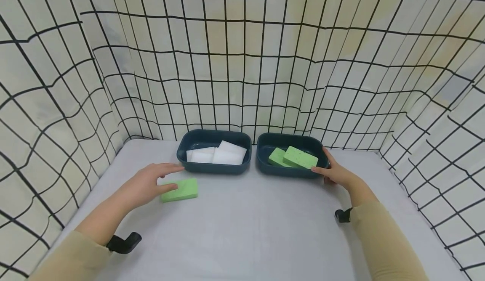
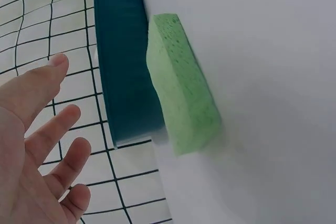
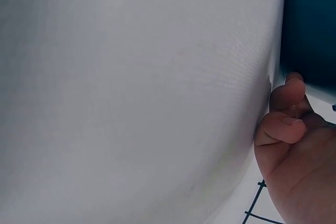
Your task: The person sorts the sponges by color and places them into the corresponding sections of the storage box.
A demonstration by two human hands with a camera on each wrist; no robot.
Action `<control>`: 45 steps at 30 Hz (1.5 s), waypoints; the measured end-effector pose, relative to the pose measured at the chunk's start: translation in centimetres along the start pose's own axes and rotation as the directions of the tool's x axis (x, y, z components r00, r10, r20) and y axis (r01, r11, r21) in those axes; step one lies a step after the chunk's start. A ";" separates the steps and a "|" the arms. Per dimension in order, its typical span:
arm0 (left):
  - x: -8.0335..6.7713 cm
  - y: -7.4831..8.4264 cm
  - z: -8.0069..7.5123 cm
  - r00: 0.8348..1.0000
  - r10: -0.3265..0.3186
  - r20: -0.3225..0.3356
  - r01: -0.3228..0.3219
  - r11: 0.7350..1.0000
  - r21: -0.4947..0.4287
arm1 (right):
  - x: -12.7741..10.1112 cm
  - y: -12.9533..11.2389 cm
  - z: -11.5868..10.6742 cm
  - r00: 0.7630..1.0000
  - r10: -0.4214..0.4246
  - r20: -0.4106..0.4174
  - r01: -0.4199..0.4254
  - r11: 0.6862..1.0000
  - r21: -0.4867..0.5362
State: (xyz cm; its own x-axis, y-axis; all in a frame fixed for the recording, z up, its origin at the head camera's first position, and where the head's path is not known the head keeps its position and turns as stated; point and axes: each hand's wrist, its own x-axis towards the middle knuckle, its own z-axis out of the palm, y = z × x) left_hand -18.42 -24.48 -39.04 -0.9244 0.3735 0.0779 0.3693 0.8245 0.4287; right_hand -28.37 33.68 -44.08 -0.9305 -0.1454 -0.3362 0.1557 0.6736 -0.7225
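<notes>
In the head view my left hand [image 1: 145, 185] hovers with fingers extended over a green sponge [image 1: 185, 189] on the table. The left wrist view shows that sponge [image 2: 181, 85] apart from the spread fingers of the left hand [image 2: 39, 140]. Behind it stands a dark teal tub [image 1: 212, 169] of white foam blocks [image 1: 229, 152]. My right hand [image 1: 337, 173] grips the right end of a second teal tub [image 1: 284, 171], thumb at its near rim and index finger along its side. Two green sponges [image 1: 301, 157] overlap inside. Curled fingers of the right hand [image 3: 294, 145] appear beside the tub wall [image 3: 310, 30] in the right wrist view.
A black wire grid [image 1: 244, 54] backed by white cloth encloses the rear and both sides. Pale cloth covers the table [image 1: 250, 226]. The tubs stand side by side against the rear grid. Black wrist camera mounts [image 1: 124, 243] project from both sleeves.
</notes>
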 end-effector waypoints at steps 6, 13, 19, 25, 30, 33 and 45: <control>-0.4 -1.3 0.1 0.999 -0.034 0.016 0.033 0.998 0.062 | 0.1 -0.2 0.3 1.000 -0.001 0.002 0.001 1.000 0.009; -0.9 -3.0 0.9 0.993 -0.088 0.076 0.080 0.991 0.104 | 0.0 -0.6 0.2 1.000 -0.003 -0.009 0.003 1.000 0.011; -0.7 -4.0 1.8 0.985 -0.098 0.144 0.081 0.990 0.119 | 0.2 -0.5 0.1 1.000 -0.008 -0.010 0.008 1.000 0.015; -0.5 -4.3 2.1 0.978 -0.119 0.173 0.103 0.990 0.098 | 0.2 -0.2 0.2 1.000 -0.007 -0.008 0.008 1.000 0.013; -0.5 -4.5 2.3 0.978 -0.110 0.178 0.096 0.992 0.086 | 0.4 0.0 0.2 1.000 -0.006 -0.005 0.006 1.000 0.002; -0.5 -4.6 2.4 0.980 -0.107 0.167 0.093 0.992 0.085 | 0.3 0.0 0.1 1.000 -0.007 -0.003 0.007 1.000 -0.001; -0.4 -5.0 2.6 0.987 -0.081 0.141 0.080 0.997 0.013 | 0.3 0.4 -0.3 1.000 -0.005 0.003 0.005 1.000 -0.008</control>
State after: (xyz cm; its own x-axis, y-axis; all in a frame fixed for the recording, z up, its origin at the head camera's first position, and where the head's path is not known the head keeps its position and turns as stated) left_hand -19.63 -27.63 -43.53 -0.9285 0.3614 -0.0850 0.2951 0.8572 0.4221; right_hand -28.74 34.13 -44.27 -0.9302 -0.1510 -0.3345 0.1486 0.6784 -0.7195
